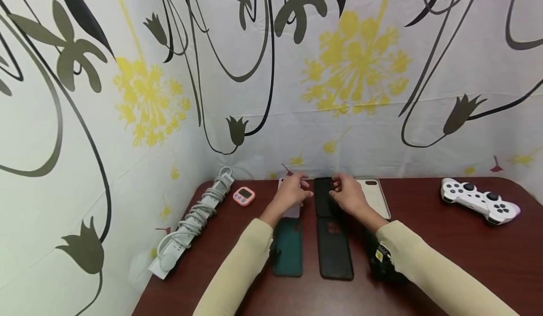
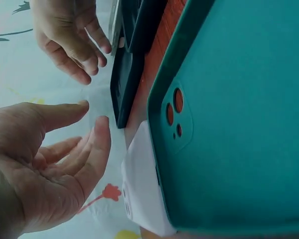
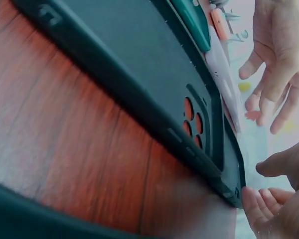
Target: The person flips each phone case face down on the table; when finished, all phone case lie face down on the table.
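Several phone cases lie on the dark wooden table point(image 1: 445, 240). A teal case point(image 1: 287, 247) and a black case point(image 1: 335, 250) lie nearest me. Beyond them are a pale case point(image 1: 292, 210), a second black case point(image 1: 324, 198) and a beige case point(image 1: 375, 196). My left hand point(image 1: 302, 190) hovers over the pale case with relaxed fingers, holding nothing; its bare palm point(image 2: 50, 164) shows beside the teal case point(image 2: 239, 124) and the pale case point(image 2: 142, 194). My right hand point(image 1: 340, 191) hovers over the far black case, loosely curled and holding nothing, its fingertips point(image 3: 251, 199) at a black case's corner point(image 3: 234, 191).
A white power strip with coiled cord point(image 1: 191, 222) lies along the left edge, with a pink timer point(image 1: 243, 196) beside it. A white game controller point(image 1: 479, 202) sits at the far right. A floral cloth backdrop point(image 1: 271, 94) closes off the back and left.
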`<state>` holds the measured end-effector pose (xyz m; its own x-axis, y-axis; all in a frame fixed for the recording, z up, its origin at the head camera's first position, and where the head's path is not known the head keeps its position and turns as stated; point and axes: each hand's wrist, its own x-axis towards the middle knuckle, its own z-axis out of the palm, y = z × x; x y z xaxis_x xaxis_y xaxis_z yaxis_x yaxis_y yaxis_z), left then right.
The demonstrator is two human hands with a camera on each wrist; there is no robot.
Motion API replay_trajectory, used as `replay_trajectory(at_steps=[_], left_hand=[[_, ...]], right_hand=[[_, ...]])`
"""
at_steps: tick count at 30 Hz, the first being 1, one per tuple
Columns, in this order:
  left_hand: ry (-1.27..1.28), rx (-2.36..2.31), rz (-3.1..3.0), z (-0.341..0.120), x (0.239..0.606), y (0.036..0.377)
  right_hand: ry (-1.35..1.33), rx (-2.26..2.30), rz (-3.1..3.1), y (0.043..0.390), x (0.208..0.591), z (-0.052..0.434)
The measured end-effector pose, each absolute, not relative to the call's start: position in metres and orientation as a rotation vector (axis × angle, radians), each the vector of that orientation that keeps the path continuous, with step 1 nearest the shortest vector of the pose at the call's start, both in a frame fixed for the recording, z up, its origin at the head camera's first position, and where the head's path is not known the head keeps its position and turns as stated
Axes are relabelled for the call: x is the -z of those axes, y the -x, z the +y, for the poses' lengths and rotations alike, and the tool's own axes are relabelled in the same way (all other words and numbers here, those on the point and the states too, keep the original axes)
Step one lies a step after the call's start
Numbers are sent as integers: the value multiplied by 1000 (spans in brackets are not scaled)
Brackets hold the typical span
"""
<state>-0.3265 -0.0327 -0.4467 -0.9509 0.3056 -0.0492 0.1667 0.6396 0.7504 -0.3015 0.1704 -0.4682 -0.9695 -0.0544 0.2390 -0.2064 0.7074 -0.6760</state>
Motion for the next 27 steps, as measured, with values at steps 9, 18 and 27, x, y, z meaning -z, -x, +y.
replay_trajectory(at_steps=[9, 18, 27], left_hand=[[-274, -1052, 2693, -18, 454, 325], [-218, -813, 2767, 2, 451, 328], [-330, -676, 2835, 4, 455, 334]], right_hand=[[-151, -984, -2822, 295, 477, 175], [-161, -970, -2882, 296, 479, 178], [-190, -976, -2869, 298, 479, 179]])
